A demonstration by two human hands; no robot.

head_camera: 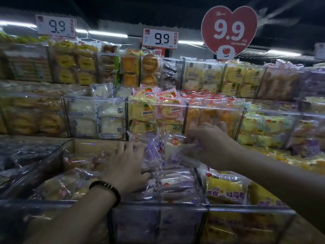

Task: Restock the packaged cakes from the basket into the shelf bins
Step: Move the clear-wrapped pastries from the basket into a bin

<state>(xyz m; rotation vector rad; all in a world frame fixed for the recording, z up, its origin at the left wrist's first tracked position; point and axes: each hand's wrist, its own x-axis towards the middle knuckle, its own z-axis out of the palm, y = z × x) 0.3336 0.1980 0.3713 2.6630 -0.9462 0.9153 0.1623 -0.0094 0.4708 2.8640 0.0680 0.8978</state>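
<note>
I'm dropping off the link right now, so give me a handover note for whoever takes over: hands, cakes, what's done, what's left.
Left hand: fingers straight, pressing against the upright purple packs in the front middle bin.
Right hand: pinches a purple-and-white cake pack above that bin.
Done: the bin holds rows of purple packs.
Left: seat the held pack. The basket is out of view, so remaining stock cannot be judged.

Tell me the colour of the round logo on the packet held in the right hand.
Orange, on a white and purple packet; head view.
</note>
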